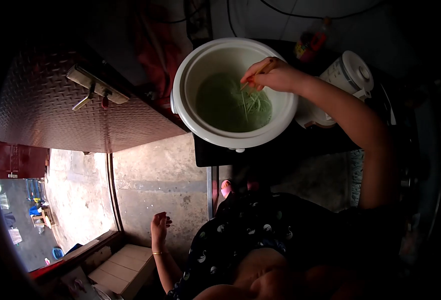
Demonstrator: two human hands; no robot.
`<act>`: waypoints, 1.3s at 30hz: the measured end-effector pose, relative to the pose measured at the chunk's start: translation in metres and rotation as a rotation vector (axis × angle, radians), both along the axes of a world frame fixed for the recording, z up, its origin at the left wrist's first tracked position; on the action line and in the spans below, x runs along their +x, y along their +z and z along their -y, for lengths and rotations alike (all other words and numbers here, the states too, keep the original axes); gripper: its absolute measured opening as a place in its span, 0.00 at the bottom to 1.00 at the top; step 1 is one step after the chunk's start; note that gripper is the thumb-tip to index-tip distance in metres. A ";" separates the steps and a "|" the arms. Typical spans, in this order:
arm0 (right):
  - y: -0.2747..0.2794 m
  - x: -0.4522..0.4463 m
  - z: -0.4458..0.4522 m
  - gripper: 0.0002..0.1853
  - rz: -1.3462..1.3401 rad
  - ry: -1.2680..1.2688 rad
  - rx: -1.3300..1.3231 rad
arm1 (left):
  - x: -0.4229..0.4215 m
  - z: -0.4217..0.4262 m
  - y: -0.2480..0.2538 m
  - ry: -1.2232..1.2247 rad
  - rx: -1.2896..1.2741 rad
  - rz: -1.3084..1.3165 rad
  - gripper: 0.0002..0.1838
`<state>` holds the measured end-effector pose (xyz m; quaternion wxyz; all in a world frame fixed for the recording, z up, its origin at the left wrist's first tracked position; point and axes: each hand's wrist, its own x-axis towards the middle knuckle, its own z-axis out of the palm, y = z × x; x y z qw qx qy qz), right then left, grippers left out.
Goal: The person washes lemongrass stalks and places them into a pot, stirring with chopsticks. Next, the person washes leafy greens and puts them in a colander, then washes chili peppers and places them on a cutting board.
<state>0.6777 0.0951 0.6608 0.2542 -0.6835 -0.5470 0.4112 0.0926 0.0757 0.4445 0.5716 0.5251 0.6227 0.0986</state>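
Observation:
My right hand [273, 75] is closed around chopsticks [265, 66] over a large white pot [185, 114]. Their tips reach down to long, thin pale-green strands [254, 106], which look like noodles, in green-tinted liquid. Some strands hang from the tips and the rest sit bunched on the right side of the pot. Low at my side, away from the pot, hangs my left hand [161, 227], its fingers loosely bent and apart, with nothing in it.
A white lidded appliance [356, 72] stands right of the pot, with a dark bottle [313, 44] behind it. At left is a red metal door [55, 110] with a latch [93, 87]. A cardboard box [122, 270] lies at lower left, beside the doorway.

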 end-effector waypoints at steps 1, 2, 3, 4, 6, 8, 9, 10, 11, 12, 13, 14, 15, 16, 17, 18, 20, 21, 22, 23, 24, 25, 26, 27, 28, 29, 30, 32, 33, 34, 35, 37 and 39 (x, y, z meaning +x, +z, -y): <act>0.002 -0.001 0.003 0.12 -0.029 -0.003 -0.034 | 0.001 -0.001 -0.001 -0.007 0.002 -0.003 0.12; 0.004 -0.003 0.006 0.13 -0.069 0.015 -0.047 | 0.002 -0.001 -0.002 -0.012 0.003 0.002 0.12; 0.004 -0.005 0.008 0.13 -0.108 0.034 -0.059 | 0.003 -0.002 -0.003 -0.017 0.004 0.006 0.12; 0.005 -0.008 0.011 0.14 -0.148 0.051 -0.071 | 0.003 -0.003 -0.002 -0.024 0.005 0.010 0.12; 0.010 -0.014 0.016 0.13 -0.237 0.059 -0.043 | 0.005 -0.005 -0.003 -0.035 0.009 -0.002 0.13; 0.018 -0.021 0.020 0.13 -0.328 0.080 -0.008 | 0.006 -0.007 -0.003 -0.039 0.014 -0.008 0.13; 0.024 -0.024 0.022 0.13 -0.374 0.096 0.013 | 0.007 -0.008 -0.002 -0.039 0.018 -0.007 0.13; 0.027 -0.026 0.022 0.13 -0.420 0.112 0.033 | 0.008 -0.009 -0.002 -0.038 0.021 -0.006 0.13; 0.027 -0.027 0.020 0.12 -0.418 0.161 0.014 | 0.009 -0.009 -0.001 -0.036 0.019 -0.002 0.13; 0.026 -0.029 0.017 0.12 -0.416 0.209 -0.006 | 0.010 -0.010 -0.001 -0.033 0.018 0.002 0.14; 0.026 -0.030 0.015 0.12 -0.414 0.258 -0.026 | 0.011 -0.011 0.001 -0.031 0.016 0.006 0.14; 0.022 -0.030 0.014 0.12 -0.345 0.268 -0.027 | 0.012 -0.011 0.002 -0.034 0.015 0.008 0.13; 0.016 -0.028 0.011 0.11 -0.277 0.278 -0.026 | 0.014 -0.011 0.004 -0.037 0.014 0.010 0.13; 0.012 -0.026 0.007 0.11 -0.208 0.287 -0.025 | 0.014 -0.011 0.005 -0.041 0.013 0.013 0.13; 0.012 -0.022 0.004 0.11 -0.155 0.280 0.013 | 0.013 -0.012 0.005 -0.029 0.007 0.013 0.13; 0.013 -0.017 0.001 0.11 -0.101 0.274 0.051 | 0.012 -0.011 0.005 -0.016 0.000 0.014 0.13; 0.011 -0.010 -0.002 0.10 0.006 0.279 0.174 | 0.009 -0.010 0.004 0.002 -0.006 0.004 0.12; 0.009 -0.006 -0.004 0.10 0.022 0.259 0.223 | 0.007 -0.010 0.004 0.006 -0.005 -0.006 0.12; 0.007 -0.003 -0.006 0.10 0.038 0.238 0.271 | 0.004 -0.009 0.004 0.009 -0.005 -0.017 0.12; 0.007 -0.001 -0.007 0.10 0.055 0.216 0.319 | 0.001 -0.009 0.003 0.009 -0.005 -0.018 0.12; 0.011 0.001 -0.006 0.10 0.117 0.203 0.349 | -0.002 -0.008 0.002 0.009 -0.005 -0.019 0.12; 0.011 0.004 -0.007 0.10 0.155 0.197 0.375 | -0.005 -0.008 0.002 0.010 -0.004 -0.019 0.12; 0.010 0.007 -0.008 0.09 0.193 0.192 0.402 | -0.008 -0.007 0.001 0.008 -0.003 -0.014 0.12; 0.009 0.009 -0.007 0.09 0.231 0.186 0.428 | -0.010 -0.007 0.000 0.005 -0.001 -0.009 0.12; 0.004 0.009 -0.006 0.10 0.218 0.155 0.369 | -0.012 -0.007 -0.001 0.002 0.002 -0.004 0.12; -0.005 0.009 -0.004 0.10 0.205 0.124 0.311 | -0.013 -0.007 -0.001 -0.002 0.002 -0.001 0.12; -0.009 0.008 -0.003 0.10 0.192 0.092 0.253 | -0.015 -0.007 -0.002 -0.007 0.001 0.002 0.12; 0.004 -0.007 0.005 0.11 0.098 0.050 0.133 | -0.016 -0.008 -0.003 -0.017 0.003 0.010 0.12; 0.008 -0.013 0.008 0.11 0.050 0.029 0.073 | -0.017 -0.009 -0.004 -0.022 0.005 0.013 0.12; 0.008 -0.013 0.010 0.12 -0.036 0.007 0.032 | -0.018 -0.009 -0.005 -0.028 0.007 0.016 0.12; 0.010 -0.013 0.014 0.12 -0.096 -0.005 0.043 | -0.019 -0.010 -0.006 -0.030 0.004 0.018 0.12; 0.022 -0.019 0.022 0.13 -0.216 -0.032 0.065 | -0.022 -0.011 -0.007 -0.036 0.000 0.023 0.13; 0.032 -0.032 0.030 0.13 -0.324 -0.040 0.132 | -0.024 -0.012 -0.008 -0.044 -0.002 0.014 0.13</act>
